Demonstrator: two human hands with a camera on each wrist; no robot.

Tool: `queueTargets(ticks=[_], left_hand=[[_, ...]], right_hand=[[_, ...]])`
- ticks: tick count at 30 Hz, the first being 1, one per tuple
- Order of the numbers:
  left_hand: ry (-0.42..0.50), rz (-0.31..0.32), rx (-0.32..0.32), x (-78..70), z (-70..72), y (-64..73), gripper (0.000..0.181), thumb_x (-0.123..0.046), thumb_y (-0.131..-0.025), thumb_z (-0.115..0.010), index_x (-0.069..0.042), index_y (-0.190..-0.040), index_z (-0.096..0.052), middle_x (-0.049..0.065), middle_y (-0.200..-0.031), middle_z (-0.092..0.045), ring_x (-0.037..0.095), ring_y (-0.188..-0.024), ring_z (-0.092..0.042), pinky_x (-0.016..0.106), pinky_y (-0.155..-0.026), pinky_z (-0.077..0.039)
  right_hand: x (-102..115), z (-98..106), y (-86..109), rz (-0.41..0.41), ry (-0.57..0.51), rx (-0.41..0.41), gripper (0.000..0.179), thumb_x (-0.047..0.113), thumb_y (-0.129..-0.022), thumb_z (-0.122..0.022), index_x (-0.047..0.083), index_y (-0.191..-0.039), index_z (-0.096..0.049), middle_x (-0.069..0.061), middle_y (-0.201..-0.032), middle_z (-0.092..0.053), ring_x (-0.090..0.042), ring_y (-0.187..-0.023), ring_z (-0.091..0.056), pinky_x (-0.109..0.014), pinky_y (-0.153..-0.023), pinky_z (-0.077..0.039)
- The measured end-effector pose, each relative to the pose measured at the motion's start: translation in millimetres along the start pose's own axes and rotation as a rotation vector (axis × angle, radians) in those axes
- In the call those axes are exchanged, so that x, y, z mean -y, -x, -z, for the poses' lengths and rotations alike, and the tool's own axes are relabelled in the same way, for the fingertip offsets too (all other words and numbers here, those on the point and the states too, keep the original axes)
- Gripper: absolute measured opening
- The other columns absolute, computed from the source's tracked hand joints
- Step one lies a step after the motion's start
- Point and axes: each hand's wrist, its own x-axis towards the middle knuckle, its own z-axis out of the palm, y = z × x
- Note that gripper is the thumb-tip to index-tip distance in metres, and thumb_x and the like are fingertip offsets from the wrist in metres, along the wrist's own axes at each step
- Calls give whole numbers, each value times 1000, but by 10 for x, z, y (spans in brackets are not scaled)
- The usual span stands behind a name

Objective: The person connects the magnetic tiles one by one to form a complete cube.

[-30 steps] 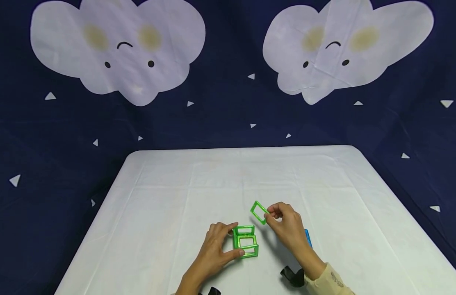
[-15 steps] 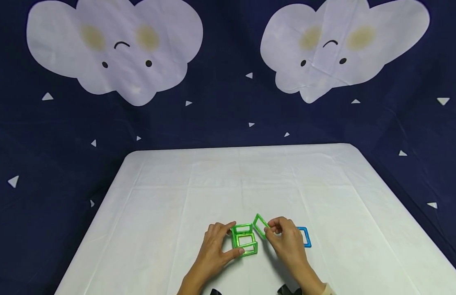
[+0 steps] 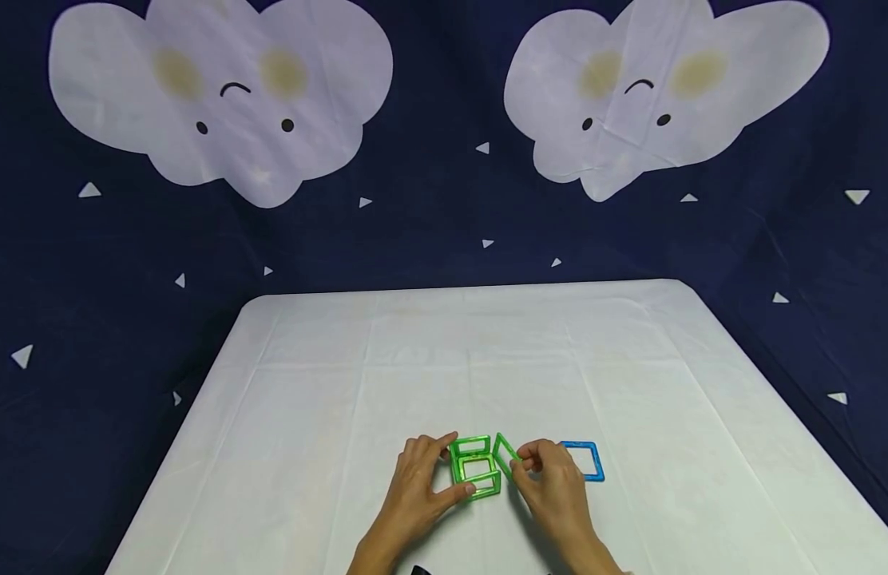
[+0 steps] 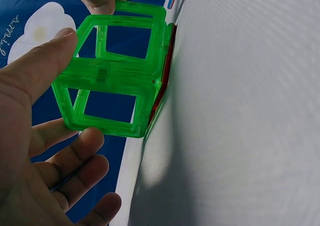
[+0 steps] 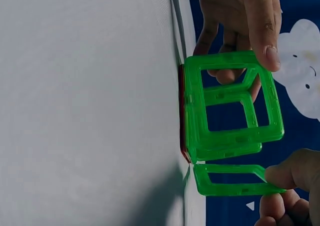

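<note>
A green see-through box of magnetic tiles [image 3: 487, 477] stands on the white table, its right side facing the right hand. My left hand [image 3: 415, 479] holds it from the left, thumb at the near wall and forefinger at the far back corner. A red tile [image 5: 182, 116] shows flat beneath the box in both wrist views. My right hand [image 3: 555, 487] pinches a single green square magnetic tile [image 5: 240, 189] by its outer edge, between thumb and fingers. That tile is tilted outward, its lower edge right at the box's base on the right side.
A blue square magnetic tile [image 3: 597, 461] lies flat on the table [image 3: 307, 399] just right of my right hand, partly hidden by it. Behind the table hangs a dark blue cloth [image 3: 444, 239] with white clouds and triangles.
My right hand has brought the green tile down and toward the box, up to its right side. More of the blue tile now shows. The left hand keeps its hold.
</note>
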Motion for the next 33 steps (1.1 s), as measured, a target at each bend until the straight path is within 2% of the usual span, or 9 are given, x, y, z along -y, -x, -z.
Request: queueTargets(ticks=[12, 15, 18, 22, 25, 28, 32, 33], left_hand=[[9, -4, 13, 17, -3, 1, 67, -47, -74, -74, -15, -130, -55, -6, -96, -55, 4, -92, -40, 31, -83, -36], [14, 3, 24, 18, 1, 0, 69, -48, -74, -74, -15, -131, -55, -7, -96, -55, 4, -93, -40, 31, -83, -36], [18, 14, 42, 13, 7, 1, 70, -48, -73, -74, -15, -132, -54, -8, -97, -55, 4, -94, -40, 31, -84, -36], [26, 24, 62, 4, 12, 5, 71, -47, -74, -74, -14, -134, -53, -6, -97, -55, 5, -95, -40, 33, -85, -36], [30, 26, 68, 3, 11, 9, 72, -48, -74, -73, -14, -134, -52, -5, -97, -55, 6, -95, -40, 33, -85, -36], [28, 20, 61, 7, 4, 11, 72, -47, -74, -73, -14, -134, -53, -5, -96, -55, 6, -94, -40, 33, -84, -36], [20, -6, 30, 10, -5, 9, 70, -44, -73, -75, -12, -132, -54, -5, -95, -56, 4, -93, -40, 31, -82, -36], [19, -12, 21, 10, -6, 7, 69, -43, -74, -75, -12, -132, -54, -5, -94, -56, 4, -93, -40, 31, -82, -36]], right_hand=[[63, -21, 56, -60, -92, 67, 24, 4, -63, -82, 14, -75, -64, 14, -65, -56, -1, -63, -51, -21, -59, -45], [69, -24, 59, -69, -91, 73, 23, 5, -64, -82, 15, -75, -64, 15, -65, -56, 0, -63, -51, -28, -67, -49], [75, -22, 65, -90, -101, 82, 22, 6, -66, -81, 16, -75, -65, 15, -65, -57, 2, -63, -51, -29, -68, -49], [84, -9, 75, -120, -139, 101, 18, 6, -70, -79, 15, -76, -65, 12, -67, -57, 2, -64, -51, -21, -60, -46], [95, -5, 80, -142, -154, 117, 15, 6, -72, -77, 15, -76, -66, 12, -68, -57, 3, -65, -50, -20, -60, -45], [98, -12, 84, -152, -143, 116, 15, 6, -74, -76, 17, -75, -66, 14, -67, -56, 6, -64, -48, -26, -69, -49], [76, -15, 94, -139, -134, 97, 15, 6, -76, -75, 19, -75, -66, 16, -68, -56, 7, -64, -48, -29, -70, -50], [68, -13, 94, -135, -138, 94, 15, 6, -76, -74, 18, -76, -66, 15, -69, -57, 7, -65, -48, -32, -74, -51]])
